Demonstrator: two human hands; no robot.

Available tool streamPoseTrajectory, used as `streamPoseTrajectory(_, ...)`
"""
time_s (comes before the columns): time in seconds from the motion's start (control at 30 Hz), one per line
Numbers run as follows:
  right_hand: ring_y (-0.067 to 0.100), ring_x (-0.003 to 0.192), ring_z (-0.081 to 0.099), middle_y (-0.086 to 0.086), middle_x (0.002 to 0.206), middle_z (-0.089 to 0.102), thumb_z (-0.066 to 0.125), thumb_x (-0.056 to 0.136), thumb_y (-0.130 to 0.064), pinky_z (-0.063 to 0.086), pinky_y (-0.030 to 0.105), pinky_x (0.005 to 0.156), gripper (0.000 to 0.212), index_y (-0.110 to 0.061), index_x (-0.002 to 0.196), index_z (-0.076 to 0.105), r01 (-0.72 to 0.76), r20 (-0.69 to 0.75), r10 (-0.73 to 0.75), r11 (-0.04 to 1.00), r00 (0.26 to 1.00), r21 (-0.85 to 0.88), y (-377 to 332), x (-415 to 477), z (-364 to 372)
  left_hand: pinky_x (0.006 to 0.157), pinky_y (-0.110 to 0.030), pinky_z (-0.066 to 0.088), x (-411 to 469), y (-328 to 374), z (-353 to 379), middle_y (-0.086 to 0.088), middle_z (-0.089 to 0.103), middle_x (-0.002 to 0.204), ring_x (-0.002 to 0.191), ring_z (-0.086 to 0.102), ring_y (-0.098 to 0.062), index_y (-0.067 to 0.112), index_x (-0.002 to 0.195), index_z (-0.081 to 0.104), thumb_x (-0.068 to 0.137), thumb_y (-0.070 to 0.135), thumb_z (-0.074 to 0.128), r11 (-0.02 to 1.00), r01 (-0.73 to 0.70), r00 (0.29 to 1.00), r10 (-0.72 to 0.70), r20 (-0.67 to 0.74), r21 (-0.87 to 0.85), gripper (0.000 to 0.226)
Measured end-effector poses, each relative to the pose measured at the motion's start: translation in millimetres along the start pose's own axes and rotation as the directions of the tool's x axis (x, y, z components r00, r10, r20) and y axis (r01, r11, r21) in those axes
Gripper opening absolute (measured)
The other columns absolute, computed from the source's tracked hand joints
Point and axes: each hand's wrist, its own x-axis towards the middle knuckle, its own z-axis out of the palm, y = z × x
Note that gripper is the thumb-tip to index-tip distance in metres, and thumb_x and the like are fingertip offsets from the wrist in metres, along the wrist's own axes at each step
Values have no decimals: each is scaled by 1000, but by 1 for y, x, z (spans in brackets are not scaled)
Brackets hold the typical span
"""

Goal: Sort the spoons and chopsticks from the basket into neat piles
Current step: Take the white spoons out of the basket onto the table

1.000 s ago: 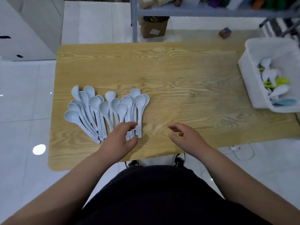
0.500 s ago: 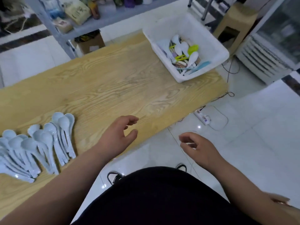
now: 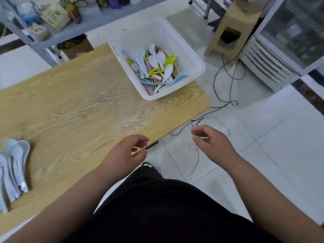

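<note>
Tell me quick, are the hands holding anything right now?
Left hand: open, fingers loosely curled, holding nothing.
Right hand: open, fingers loosely curled, holding nothing.

Table (image 3: 78, 106): 1. White basket (image 3: 189, 55), upper centre: 1. Inside it:
- white soup spoons (image 3: 153, 61), at least 5
- lime-green spoons (image 3: 171, 58), at least 2
- purple spoons (image 3: 127, 54), at least 2
- light-blue spoons (image 3: 180, 78), about 2
- wooden chopsticks (image 3: 154, 85), tangled, count not readable

Pale blue spoons (image 3: 15, 163), left edge: 1 pile, cut off by frame, not countable. Tan stool (image 3: 235, 20), upper right: 1. Hands: 2, left hand (image 3: 126, 153), right hand (image 3: 212, 144).
</note>
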Motion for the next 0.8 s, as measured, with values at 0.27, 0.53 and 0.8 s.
streamPoseTrajectory(0.27, -10, 92, 64, -23, 101, 70, 67, 94, -24, 44, 1, 71, 16, -37, 104, 69, -9, -25, 9, 1000, 1000, -4, -22, 66, -39, 90, -23, 52, 85, 19, -11, 16, 68, 103, 101, 63, 0, 32, 113, 64, 90, 10, 66, 995, -23, 999, 20, -33, -99, 32)
streamPoseTrajectory(0.53, -8, 92, 65, -17, 103, 71, 67, 94, -20, 48, 7, 74, 18, -35, 104, 69, 8, 163, -4, 1000, 987, -24, -16, 138, -72, 76, -4, 46, 185, 68, -27, 15, 68, 102, 94, 63, 4, 29, 112, 65, 93, 15, 64, 987, 31, 978, -62, -197, -158, 24)
streamPoseTrajectory(0.8, -5, 94, 65, -20, 101, 70, 64, 95, -16, 49, 8, 78, 21, -36, 101, 67, 268, 378, -226, 961, 898, -63, -64, 264, -117, 69, -5, 45, 229, 96, 1, 14, 69, 100, 88, 65, 3, 32, 108, 65, 92, 12, 63, 931, 207, 866, -317, -386, -300, 26)
